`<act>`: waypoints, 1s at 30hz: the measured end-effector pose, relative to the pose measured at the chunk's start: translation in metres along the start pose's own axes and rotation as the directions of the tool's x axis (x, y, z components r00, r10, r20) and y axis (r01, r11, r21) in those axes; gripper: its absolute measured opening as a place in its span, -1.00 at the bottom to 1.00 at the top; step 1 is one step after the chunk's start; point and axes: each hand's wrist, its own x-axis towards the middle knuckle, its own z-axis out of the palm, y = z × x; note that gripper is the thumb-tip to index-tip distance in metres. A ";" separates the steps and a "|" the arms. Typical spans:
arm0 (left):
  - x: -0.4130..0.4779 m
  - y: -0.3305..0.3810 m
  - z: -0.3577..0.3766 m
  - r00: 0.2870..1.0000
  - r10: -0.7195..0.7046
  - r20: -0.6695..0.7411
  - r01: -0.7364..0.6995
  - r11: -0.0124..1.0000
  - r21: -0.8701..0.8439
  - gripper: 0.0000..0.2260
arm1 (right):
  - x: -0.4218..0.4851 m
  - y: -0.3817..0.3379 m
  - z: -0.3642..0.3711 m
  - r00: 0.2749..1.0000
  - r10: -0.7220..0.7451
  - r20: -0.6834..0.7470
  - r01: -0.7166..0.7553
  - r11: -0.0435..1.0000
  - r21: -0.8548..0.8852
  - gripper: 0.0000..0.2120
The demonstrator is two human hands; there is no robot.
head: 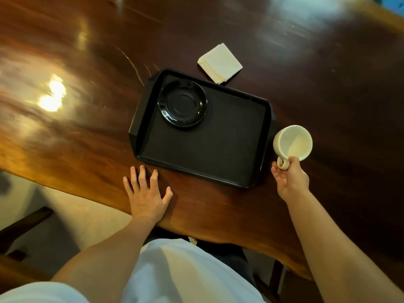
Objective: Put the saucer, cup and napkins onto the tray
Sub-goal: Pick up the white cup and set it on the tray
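A person stands at a glossy dark wooden desk (65, 132), looking down at a black tray (218, 149). A black saucer (183, 103) already sits in the tray's far left corner. The right hand (289, 177) is closed on the handle of a white cup (293, 142), holding it tipped on its side just beside the tray's right edge, mouth facing the viewer, empty inside. The cup looks like stiff, glazed ceramic, fairly light but breakable and likely slick, so the handle seems the safest hold. The left hand (146, 193) lies flat and open on the desk near the tray's front left corner, holding nothing. A small stack of folded cream napkins (219, 63) rests on the desk just beyond the tray's far edge; they look soft and light, best pinched as a whole stack. Nothing stands between cup and saucer.
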 end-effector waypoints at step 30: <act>0.002 -0.003 0.008 1.000 -0.002 -0.004 0.002 0.999 0.036 -0.38 | -0.024 0.026 0.117 0.975 0.053 0.215 -0.012 0.982 -0.189 -0.71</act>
